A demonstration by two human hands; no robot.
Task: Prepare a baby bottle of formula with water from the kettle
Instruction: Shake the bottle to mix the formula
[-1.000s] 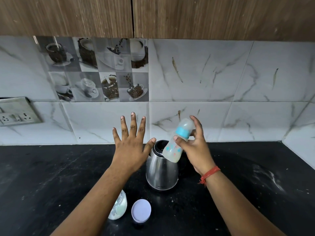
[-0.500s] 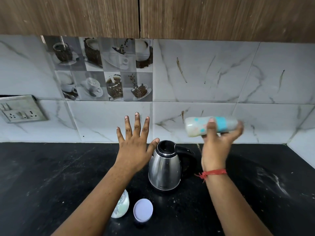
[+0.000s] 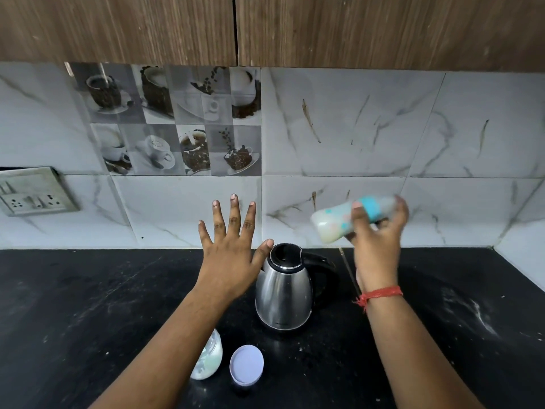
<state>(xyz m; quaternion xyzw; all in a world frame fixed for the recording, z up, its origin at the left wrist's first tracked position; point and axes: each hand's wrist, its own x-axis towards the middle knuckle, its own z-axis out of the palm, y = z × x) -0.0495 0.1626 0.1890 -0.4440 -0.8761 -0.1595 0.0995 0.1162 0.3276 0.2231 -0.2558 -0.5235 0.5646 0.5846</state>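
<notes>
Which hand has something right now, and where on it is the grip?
The right hand holds the baby bottle sideways, its grip around the middle near the blue collar. The left hand is spread open, holding nothing.

No legible text — (kettle mark blurred)

A black stone worktop (image 3: 88, 305) is stretching across the lower part of the view, flecked with pale specks and a whitish smear towards its right end. Behind the worktop, a wall of white marble-look tiles (image 3: 354, 128) with grey veins is rising. Set into that wall, above the worktop's left half, a panel of grey picture tiles (image 3: 177, 119) is showing coffee cups and beans. A metal switch plate (image 3: 32, 191) is sitting left of the panel, lower down. Above the wall tiles, brown wood-grain cupboard doors (image 3: 147, 25) are hanging.
</notes>
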